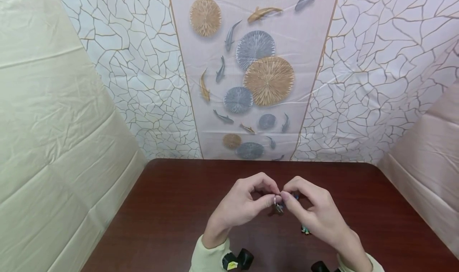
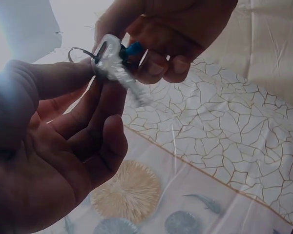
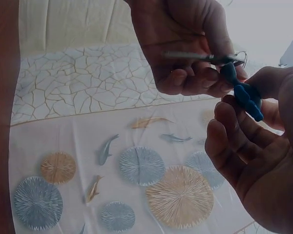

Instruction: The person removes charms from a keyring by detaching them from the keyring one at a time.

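A silver key [image 2: 110, 61] hangs on a thin metal ring [image 2: 80, 51] between the two hands, above the table. My left hand [image 1: 238, 204] pinches the key ring between thumb and forefinger. My right hand [image 1: 319, 212] meets it fingertip to fingertip. Between the right thumb and fingers sits a small blue keychain charm [image 3: 245, 97], lumpy in outline, close against the ring. In the right wrist view the key [image 3: 190, 56] shows edge-on, across the left fingers. The fingertips partly hide where charm and ring meet.
A small green and teal figure [image 1: 305, 229] lies on the dark red-brown table [image 1: 172, 208], beside and partly behind the right hand. Patterned cloth [image 1: 251, 104] hangs behind the table's far edge, with pale cloth [image 1: 71, 144] at the left.
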### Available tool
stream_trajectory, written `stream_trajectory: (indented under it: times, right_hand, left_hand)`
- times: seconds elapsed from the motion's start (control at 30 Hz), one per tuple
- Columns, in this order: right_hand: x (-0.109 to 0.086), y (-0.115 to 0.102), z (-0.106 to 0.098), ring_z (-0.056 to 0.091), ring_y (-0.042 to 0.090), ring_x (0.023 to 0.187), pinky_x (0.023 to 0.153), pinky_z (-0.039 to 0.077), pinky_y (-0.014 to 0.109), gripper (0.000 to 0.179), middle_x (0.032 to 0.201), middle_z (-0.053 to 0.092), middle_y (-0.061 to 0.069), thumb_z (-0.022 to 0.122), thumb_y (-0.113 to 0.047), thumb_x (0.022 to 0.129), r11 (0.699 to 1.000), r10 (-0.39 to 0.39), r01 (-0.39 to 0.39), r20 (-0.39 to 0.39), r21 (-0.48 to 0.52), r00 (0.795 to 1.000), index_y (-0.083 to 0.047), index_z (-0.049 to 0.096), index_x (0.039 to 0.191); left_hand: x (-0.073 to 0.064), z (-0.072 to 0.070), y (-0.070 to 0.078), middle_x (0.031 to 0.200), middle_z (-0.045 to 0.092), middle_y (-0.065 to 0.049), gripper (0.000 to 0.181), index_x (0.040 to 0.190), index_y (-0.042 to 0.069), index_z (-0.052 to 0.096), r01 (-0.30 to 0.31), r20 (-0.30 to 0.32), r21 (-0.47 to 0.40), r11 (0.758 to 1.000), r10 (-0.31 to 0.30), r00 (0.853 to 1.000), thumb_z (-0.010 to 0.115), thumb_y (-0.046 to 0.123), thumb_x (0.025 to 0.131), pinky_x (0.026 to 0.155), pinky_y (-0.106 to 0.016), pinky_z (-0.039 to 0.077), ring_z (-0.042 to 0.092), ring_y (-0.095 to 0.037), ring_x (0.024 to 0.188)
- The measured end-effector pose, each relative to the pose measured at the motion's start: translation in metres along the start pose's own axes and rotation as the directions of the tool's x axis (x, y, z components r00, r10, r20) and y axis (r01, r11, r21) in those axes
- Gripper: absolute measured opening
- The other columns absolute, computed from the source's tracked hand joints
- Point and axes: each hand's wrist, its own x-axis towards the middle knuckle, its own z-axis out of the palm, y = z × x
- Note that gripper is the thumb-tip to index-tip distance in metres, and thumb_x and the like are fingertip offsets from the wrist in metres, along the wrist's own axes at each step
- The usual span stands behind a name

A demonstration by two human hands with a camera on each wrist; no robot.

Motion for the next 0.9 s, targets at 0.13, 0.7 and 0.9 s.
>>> stream_trajectory:
  times: [0.13, 0.7, 0.9]
  right_hand:
    - [0.0011, -0.0009, -0.0004, 0.052, -0.001, 0.07, 0.057, 0.047, 0.012, 0.024, 0.083, 0.059, -0.003, 0.066, 0.015, 0.081, 1.0, -0.003, 0.003, -0.002, -0.02, 1.0, -0.007, 0.062, 0.089]
    - [0.0039, -0.0048, -0.0058, 0.052, -0.002, 0.074, 0.061, 0.048, 0.011, 0.016, 0.084, 0.058, -0.006, 0.067, 0.003, 0.087, 0.997, -0.011, 0.013, 0.024, -0.082, 1.0, -0.012, 0.063, 0.09]
    - [0.0003, -0.0038, -0.0089, 0.055, -0.004, 0.074, 0.06, 0.047, 0.01, 0.033, 0.087, 0.061, -0.008, 0.068, 0.013, 0.079, 0.997, 0.005, 0.001, 0.077, -0.073, 0.997, -0.014, 0.066, 0.098]
  left_hand:
    - [-0.0002, -0.0003, -0.0015, 0.084, 0.071, -0.01, 0.011, 0.095, 0.01, 0.062, -0.002, 0.01, 0.029, 1.0, 0.002, 1.0, 0.069, 0.004, 0.089, 0.063, -0.017, 0.051, 0.06, 0.004, 0.076]
    - [0.0004, -0.0038, -0.0015, 0.08, 0.069, -0.006, 0.007, 0.093, 0.01, 0.066, 0.033, 0.005, 0.091, 0.995, -0.034, 0.999, 0.068, 0.005, 0.089, 0.057, -0.022, 0.053, 0.057, 0.003, 0.063]
    - [-0.0009, -0.004, -0.0003, 0.08, 0.07, -0.004, 0.005, 0.093, 0.012, 0.068, 0.083, -0.032, 0.076, 0.994, -0.081, 0.996, 0.069, 0.008, 0.09, 0.055, -0.019, 0.049, 0.058, -0.002, 0.064]
